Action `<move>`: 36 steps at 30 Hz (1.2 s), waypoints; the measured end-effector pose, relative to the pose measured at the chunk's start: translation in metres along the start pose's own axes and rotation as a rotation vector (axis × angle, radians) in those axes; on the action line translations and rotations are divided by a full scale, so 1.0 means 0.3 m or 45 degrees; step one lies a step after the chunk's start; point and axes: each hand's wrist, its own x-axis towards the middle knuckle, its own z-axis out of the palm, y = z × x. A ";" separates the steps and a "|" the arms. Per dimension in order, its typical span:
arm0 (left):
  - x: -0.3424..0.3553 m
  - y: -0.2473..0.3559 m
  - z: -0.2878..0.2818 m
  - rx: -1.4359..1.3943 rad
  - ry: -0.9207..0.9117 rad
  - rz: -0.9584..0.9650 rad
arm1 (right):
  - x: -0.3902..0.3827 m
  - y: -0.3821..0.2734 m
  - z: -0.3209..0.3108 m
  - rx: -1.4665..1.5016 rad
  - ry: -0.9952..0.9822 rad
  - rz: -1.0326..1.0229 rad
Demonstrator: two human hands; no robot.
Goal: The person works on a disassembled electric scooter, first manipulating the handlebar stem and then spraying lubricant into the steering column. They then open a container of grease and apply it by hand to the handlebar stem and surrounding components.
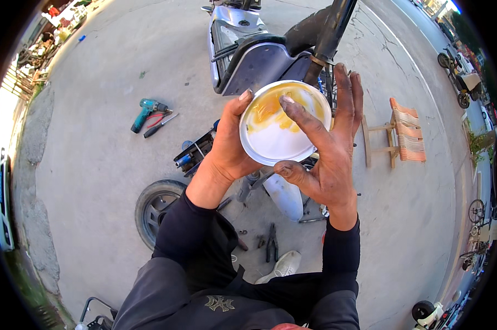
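Note:
In front of me my left hand (226, 144) is closed round the left side of a round white tub (270, 147), its thumb on the rim. Yellow grease (268, 108) is smeared over the far part of the tub's inside; the near part shows bare white. My right hand (335, 159), dark with dirt, is on the tub's right side. Its index finger reaches over the inside by the grease, the thumb is near the near rim, and the other fingers stretch out. Whether the index fingertip touches the grease, I cannot tell.
Beyond the tub stands a partly dismantled scooter (259, 60). A wheel (156, 212) lies left of my arms, with black pliers (271, 242) by my shoe. A teal cordless drill (146, 114) and screwdriver (160, 125) lie at left. A small wooden stool (407, 132) is at right.

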 end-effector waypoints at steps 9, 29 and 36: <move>0.006 -0.075 0.094 0.595 0.270 0.042 | -0.003 -0.024 -0.070 -0.219 -0.093 -0.006; 0.031 0.059 0.040 0.641 0.383 0.523 | -0.317 0.132 0.103 1.313 0.677 1.153; 0.049 0.053 0.027 0.808 0.535 0.585 | -0.406 0.234 0.339 1.460 0.384 1.318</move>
